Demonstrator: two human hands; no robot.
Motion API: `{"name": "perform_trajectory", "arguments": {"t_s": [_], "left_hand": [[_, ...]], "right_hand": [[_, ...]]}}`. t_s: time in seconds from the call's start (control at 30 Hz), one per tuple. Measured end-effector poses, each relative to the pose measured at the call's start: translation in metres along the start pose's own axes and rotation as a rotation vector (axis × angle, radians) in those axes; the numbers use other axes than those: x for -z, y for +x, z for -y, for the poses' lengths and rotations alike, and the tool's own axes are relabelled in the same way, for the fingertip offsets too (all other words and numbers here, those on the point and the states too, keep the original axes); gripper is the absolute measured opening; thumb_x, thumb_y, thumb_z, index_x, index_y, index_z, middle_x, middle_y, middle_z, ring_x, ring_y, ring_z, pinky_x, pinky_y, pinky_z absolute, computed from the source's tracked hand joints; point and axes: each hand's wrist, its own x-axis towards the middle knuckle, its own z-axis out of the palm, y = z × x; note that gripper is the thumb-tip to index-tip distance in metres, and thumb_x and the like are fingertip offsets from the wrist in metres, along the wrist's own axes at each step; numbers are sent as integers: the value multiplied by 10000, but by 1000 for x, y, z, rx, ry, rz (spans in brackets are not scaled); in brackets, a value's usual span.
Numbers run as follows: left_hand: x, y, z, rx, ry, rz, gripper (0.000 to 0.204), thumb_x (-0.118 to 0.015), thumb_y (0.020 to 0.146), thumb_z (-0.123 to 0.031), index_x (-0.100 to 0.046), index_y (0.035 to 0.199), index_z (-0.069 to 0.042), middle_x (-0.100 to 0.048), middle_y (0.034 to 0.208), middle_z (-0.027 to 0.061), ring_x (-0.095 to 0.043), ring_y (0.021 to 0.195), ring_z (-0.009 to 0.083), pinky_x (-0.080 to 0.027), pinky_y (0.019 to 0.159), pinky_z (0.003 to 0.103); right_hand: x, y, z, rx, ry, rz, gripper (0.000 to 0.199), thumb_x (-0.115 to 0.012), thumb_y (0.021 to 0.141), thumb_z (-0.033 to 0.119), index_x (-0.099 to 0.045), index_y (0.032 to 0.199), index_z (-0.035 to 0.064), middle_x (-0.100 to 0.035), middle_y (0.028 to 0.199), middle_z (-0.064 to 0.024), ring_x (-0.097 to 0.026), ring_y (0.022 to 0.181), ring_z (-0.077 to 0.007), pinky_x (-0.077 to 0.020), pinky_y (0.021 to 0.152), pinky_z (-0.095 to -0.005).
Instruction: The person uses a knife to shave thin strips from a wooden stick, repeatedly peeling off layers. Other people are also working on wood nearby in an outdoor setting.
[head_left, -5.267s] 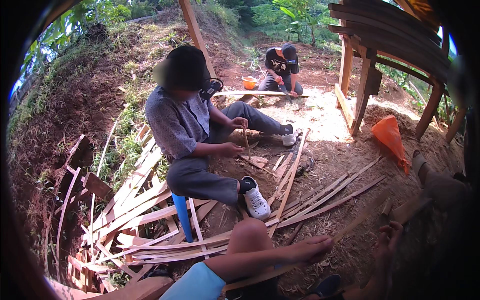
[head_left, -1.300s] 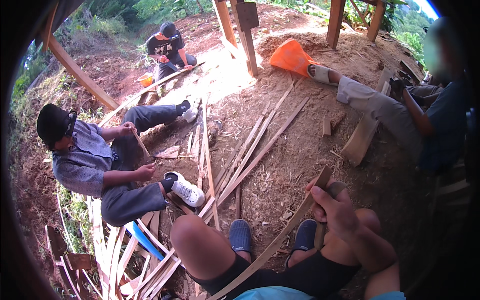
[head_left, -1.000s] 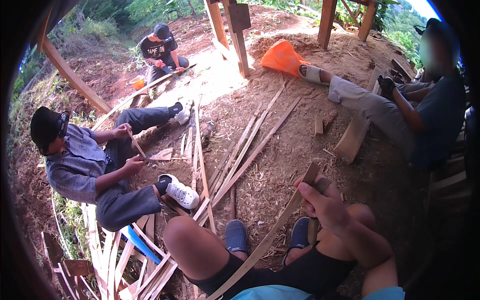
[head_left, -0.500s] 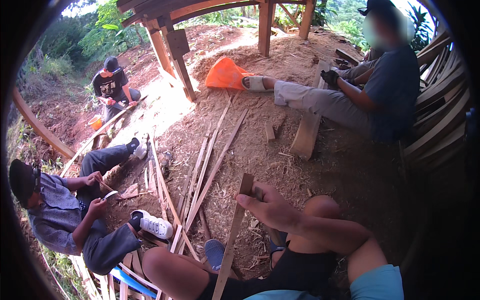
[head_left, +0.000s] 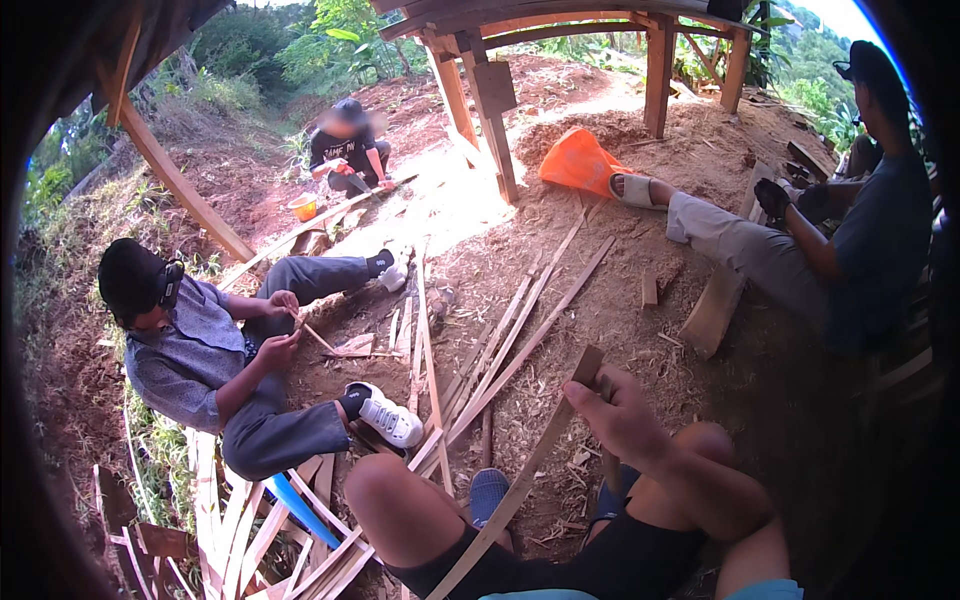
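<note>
Sloping dirt ground (head_left: 640, 310), littered with shavings, under a roughly built timber frame (head_left: 492, 110); daylight, greenery behind. Person seated, knees apart, slippers (head_left: 489, 492) on the soil. Right hand (head_left: 622, 422) raised above the right knee, thumb pressed on a long wooden strip (head_left: 527, 468) near its upper end, fingers curled in behind: a firm, narrow grip. Strip runs tilted down between the thighs and leaves view at the lower edge. A second, short brownish piece (head_left: 611, 466) shows just under the same hand; cannot tell what it is. Left hand out of view, so its grip cannot be told. Work looks partway: the held strip is already slender and flat, though whether its faces or edges are finished is too small to judge. Plenty appears left: loose strips (head_left: 532, 340) lie on the soil ahead, and a heap of strips (head_left: 240, 520) sits lower left, worked or unworked not clear. Co-worker at left (head_left: 180, 330) holds a thin stick; co-worker at right (head_left: 880, 240) sits by a broad board (head_left: 712, 315).
</note>
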Motion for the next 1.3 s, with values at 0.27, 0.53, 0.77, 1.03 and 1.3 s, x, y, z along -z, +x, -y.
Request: {"name": "perform_trajectory", "arguments": {"t_s": [0.27,0.53,0.77,1.03,1.3], "left_hand": [[60,-176,126,925,286,389,195,-549,791,-196,-623,862,-31,-616,800,140,-614,773,274,-476,672,379],[89,-114,-37,437,1321,-128,184,-517,821,-207,-599,777,-48,-620,690,139,-621,630,316,-470,542,421],[13,3,-94,-221,191,41,483,-517,917,-302,-335,1276,-35,-560,1105,131,-586,960,178,-463,826,321],[-22,83,-52,-117,-429,461,352,-380,974,-330,-429,1214,-77,-546,991,37,-536,728,73,-465,629,220],[-45,113,-10,-13,-593,417,241,-409,969,-313,-495,1003,-90,-533,714,-39,-445,610,29,-359,548,186]], "right_hand": [[-10,1,6,138,34,-52,198,-574,872,219,-566,816,29,-493,630,32,-419,532,-25,-332,454,-215],[-4,-3,4,141,-13,-166,217,-573,866,220,-530,757,38,-470,607,37,-424,514,-25,-330,432,-220],[-18,-1,13,163,152,-238,179,-565,872,210,-512,768,73,-460,606,40,-390,466,-28,-316,404,-213],[1,19,13,30,263,-489,138,-573,884,224,-487,834,130,-404,603,56,-335,421,-22,-271,358,-198],[7,36,-20,-92,-151,-303,209,-564,880,220,-504,984,49,-494,701,9,-430,570,-27,-358,476,-185]]}}
